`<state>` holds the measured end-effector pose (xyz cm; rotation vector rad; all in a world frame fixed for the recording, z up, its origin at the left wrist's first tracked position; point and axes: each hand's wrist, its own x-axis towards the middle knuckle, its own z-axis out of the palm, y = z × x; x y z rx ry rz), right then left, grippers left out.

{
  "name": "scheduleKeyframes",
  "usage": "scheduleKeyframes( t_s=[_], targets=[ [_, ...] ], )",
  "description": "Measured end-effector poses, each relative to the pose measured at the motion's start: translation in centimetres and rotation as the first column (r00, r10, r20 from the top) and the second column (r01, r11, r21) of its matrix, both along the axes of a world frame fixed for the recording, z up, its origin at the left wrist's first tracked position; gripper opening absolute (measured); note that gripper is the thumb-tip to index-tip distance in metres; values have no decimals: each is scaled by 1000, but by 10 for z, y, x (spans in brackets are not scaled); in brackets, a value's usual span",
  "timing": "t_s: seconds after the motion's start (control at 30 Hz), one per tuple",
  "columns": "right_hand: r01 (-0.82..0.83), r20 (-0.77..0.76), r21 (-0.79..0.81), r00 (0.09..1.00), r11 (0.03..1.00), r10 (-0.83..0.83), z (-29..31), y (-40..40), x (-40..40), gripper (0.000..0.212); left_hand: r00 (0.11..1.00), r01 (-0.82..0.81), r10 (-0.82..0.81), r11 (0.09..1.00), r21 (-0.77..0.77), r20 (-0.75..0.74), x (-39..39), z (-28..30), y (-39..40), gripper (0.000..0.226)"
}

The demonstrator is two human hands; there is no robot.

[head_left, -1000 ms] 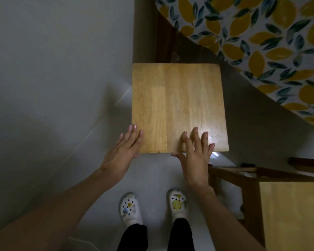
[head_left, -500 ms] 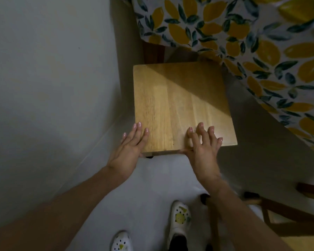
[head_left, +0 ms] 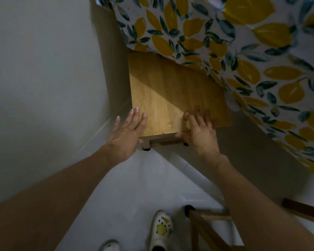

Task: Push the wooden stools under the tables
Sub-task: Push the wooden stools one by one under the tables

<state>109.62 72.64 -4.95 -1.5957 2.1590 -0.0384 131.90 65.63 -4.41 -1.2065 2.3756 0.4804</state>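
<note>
- The wooden stool [head_left: 170, 98] stands straight ahead of both hands, its far part under the lemon-print tablecloth [head_left: 243, 51]; I judge the push runs forward, away from me.
- My left hand [head_left: 127, 131] lies flat, fingers straight, on the seat's near left corner.
- My right hand [head_left: 199, 131] spreads flat at the near right, thumb along the edge.
- The wall [head_left: 43, 69] is close on the left; the floor [head_left: 134, 187] is pale; a second stool [head_left: 207, 225] waits near my right.

The left arm [head_left: 71, 178] and right arm [head_left: 243, 189] are extended forward. The left hand [head_left: 128, 132] is laid flat, fingers straight and spread; the right hand [head_left: 201, 132] likewise, thumb set lower.
</note>
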Motion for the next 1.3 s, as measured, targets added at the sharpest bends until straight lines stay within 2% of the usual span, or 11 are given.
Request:
scheduleKeyframes(
  t_s=[0.1, 0.2, 0.3, 0.47, 0.6, 0.73, 0.9, 1.0, 1.13, 1.23, 1.3],
  targets=[
    [-6, -21, -92, 1000, 996, 4, 3, 21, 5, 80, 999, -31, 31, 998, 56, -12, 0, 12, 8, 83],
    [72, 9, -209, 997, 975, -71, 8, 64, 19, 81, 989, -42, 42, 999, -2, -141, 2, 18, 40, 78],
    [161, 16, -205, 987, 965, -161, 11, 119, 33, 80, 963, -42, 41, 999, 4, -267, 2, 21, 86, 73],
    [384, 5, -152, 922, 911, -388, 18, 224, 48, 80, 959, 100, -76, 992, 76, -273, 1, 25, 165, 69],
    [552, 8, -144, 830, 821, -557, 30, 322, 62, 77, 947, 225, -179, 962, 156, -266, -6, 29, 236, 68],
    [651, -61, -95, 751, 753, -658, 32, 423, 71, 79, 904, 387, -323, 898, 211, -282, -24, 26, 311, 72],
    [743, -49, -41, 666, 668, -744, 25, 536, 80, 90, 835, 533, -466, 817, 221, -292, -45, 14, 402, 88],
    [736, -28, -27, 675, 676, -737, 18, 593, 87, 98, 823, 562, -523, 806, 185, -222, -46, 9, 446, 102],
    [650, 27, -1, 760, 760, -650, 8, 649, 90, 107, 876, 475, -445, 860, 183, -183, -46, 8, 488, 130],
    [542, -21, 5, 840, 841, -542, 0, 666, 82, 98, 926, 370, -342, 905, 208, -162, -54, 12, 509, 132],
    [523, -20, -38, 851, 851, -524, -3, 665, 73, 87, 943, 322, -294, 925, 200, -156, -62, 13, 518, 127]
  ],
)
